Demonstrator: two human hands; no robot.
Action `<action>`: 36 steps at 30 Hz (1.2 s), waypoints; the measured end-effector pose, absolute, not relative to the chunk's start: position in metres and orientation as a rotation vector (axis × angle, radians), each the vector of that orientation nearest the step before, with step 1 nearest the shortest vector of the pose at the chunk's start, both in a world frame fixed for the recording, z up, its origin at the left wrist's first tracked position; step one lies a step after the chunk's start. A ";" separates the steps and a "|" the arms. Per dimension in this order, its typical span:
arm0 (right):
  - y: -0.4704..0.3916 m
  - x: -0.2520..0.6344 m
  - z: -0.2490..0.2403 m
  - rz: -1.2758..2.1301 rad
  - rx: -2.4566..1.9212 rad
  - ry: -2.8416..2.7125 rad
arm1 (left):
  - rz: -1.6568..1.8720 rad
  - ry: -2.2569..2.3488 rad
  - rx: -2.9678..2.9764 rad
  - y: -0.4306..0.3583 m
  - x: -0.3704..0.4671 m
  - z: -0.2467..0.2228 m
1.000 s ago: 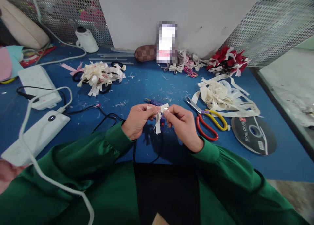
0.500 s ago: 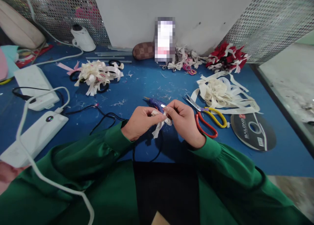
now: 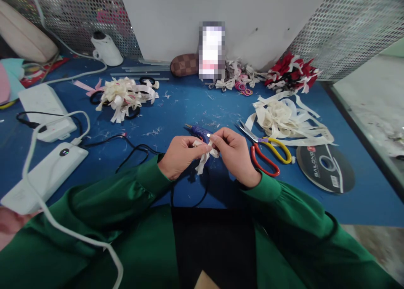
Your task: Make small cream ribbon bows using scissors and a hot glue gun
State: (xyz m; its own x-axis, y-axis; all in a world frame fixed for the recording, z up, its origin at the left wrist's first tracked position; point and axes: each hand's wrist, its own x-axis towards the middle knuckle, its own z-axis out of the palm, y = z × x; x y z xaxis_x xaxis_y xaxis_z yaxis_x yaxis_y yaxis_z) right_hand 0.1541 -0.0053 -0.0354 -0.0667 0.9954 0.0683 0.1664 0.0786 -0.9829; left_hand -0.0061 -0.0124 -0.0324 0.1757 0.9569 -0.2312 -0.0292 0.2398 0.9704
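Observation:
Between my two hands is a small cream ribbon bow, its tails hanging below the fingers. My left hand pinches it from the left, thumb against the fingers. From the other side my right hand grips it with thumb and forefinger. A blue glue gun lies on the table just beyond the bow, its nozzle pointing to the far left and its body partly covered by my hands. To the right of my right hand rest scissors with one red and one yellow handle, blades slightly apart.
Loose cream ribbon and a black ribbon spool lie at the right. Finished-looking bows are heaped at the left, red and white ones far right. A white power bank and cables crowd the left; a phone stands behind.
Both hands keep hold of the bow and have barely moved. The bow's tails have shifted slightly up and left; the right hand sits slightly further left.

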 end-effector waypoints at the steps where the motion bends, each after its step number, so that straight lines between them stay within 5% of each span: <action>1: -0.004 0.154 -0.036 1.166 -1.230 -1.384 | 0.962 1.154 1.059 -0.012 -0.006 -0.034; 7: -0.005 0.154 -0.036 1.406 -1.166 -1.288 | 1.030 1.167 1.005 -0.008 -0.008 -0.035; 36: -0.002 0.154 -0.031 1.355 -1.180 -1.147 | 1.033 1.195 1.218 -0.012 -0.008 -0.031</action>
